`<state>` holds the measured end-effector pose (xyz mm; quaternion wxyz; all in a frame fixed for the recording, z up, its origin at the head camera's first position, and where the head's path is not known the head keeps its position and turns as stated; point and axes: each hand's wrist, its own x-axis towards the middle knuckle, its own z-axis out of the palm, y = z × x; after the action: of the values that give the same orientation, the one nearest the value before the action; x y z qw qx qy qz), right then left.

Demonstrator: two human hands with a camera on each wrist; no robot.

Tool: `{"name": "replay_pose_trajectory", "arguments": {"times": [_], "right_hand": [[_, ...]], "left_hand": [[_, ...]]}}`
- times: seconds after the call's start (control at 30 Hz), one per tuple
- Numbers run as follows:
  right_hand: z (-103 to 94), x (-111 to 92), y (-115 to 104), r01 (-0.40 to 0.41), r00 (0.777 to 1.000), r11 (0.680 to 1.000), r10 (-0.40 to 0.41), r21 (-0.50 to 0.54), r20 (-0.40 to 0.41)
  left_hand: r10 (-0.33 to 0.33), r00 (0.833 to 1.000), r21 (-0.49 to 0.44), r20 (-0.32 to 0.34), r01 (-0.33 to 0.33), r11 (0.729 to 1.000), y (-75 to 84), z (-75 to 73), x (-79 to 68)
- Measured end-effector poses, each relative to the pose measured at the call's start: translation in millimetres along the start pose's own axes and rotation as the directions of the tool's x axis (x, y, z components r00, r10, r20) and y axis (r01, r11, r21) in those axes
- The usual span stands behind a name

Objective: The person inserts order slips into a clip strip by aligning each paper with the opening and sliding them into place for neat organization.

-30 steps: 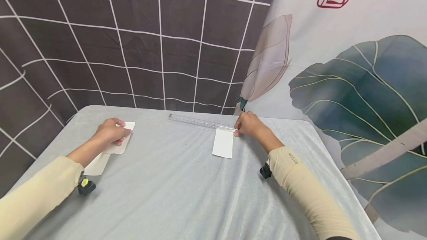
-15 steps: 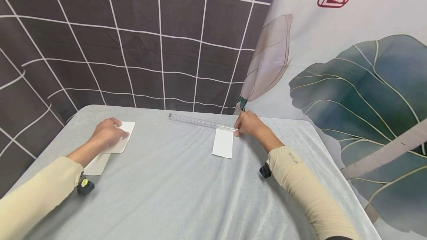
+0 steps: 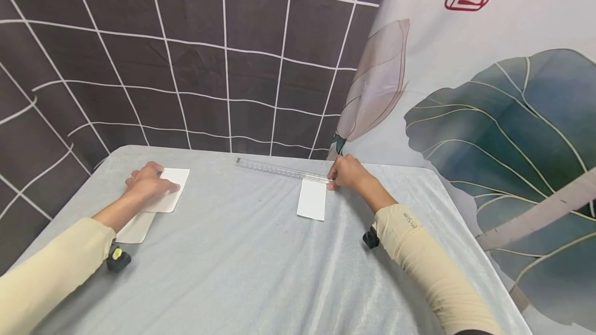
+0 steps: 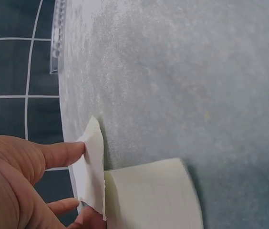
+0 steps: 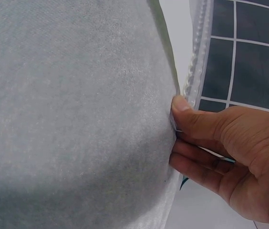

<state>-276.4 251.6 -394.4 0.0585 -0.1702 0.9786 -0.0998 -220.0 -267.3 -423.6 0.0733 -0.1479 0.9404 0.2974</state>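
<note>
My left hand (image 3: 149, 184) lies over a white piece of paper (image 3: 175, 176) at the table's left. Its straight thumb rests on the paper while the fingers spread toward the far edge; part of the sheet is hidden under them. In the left wrist view this paper (image 4: 94, 171) has a ragged edge and overlaps a second, off-white piece of paper (image 4: 153, 195). Near the back edge, my right hand (image 3: 350, 173) pinches the right end of a clear ruler (image 3: 274, 169). Another white piece of paper (image 3: 311, 200) lies at the ruler's near edge, beside those fingers.
A pale grey cloth covers the table (image 3: 233, 262). Behind it hangs a dark curtain (image 3: 186, 56) with a white grid. To the right is a white hanging cloth (image 3: 433, 56) with a leaf print. Each wrist carries a small black camera (image 3: 118, 259).
The fingers of my left hand have loosened and slid left and away on the paper, uncovering more of it. My right hand and the ruler have stayed put.
</note>
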Motion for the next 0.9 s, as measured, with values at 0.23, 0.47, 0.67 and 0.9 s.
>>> {"name": "replay_pose_trajectory", "arguments": {"times": [0.23,0.47,0.67,0.9], "right_hand": [[-0.8,-1.9,-1.0,-0.002,1.0,1.0,0.002,0.009,0.003],[-1.3,-1.5,-0.5,0.001,1.0,1.0,-0.001,0.008,0.005],[-1.0,-3.0,-2.4,-0.003,1.0,1.0,0.002,0.009,0.01],[-0.9,-1.9,-2.3,-0.001,1.0,1.0,0.001,-0.003,0.013]], "left_hand": [[0.031,0.999,-0.005,0.018,-0.031,0.999,-58.1,19.2,68.3],[0.026,0.999,-0.06,0.031,-0.024,0.998,-50.2,19.6,61.2],[-0.012,0.999,-0.066,0.035,0.014,0.998,-3.9,3.7,10.1],[-0.008,0.999,-0.052,0.037,0.01,0.999,15.0,-4.2,-11.6]]}}
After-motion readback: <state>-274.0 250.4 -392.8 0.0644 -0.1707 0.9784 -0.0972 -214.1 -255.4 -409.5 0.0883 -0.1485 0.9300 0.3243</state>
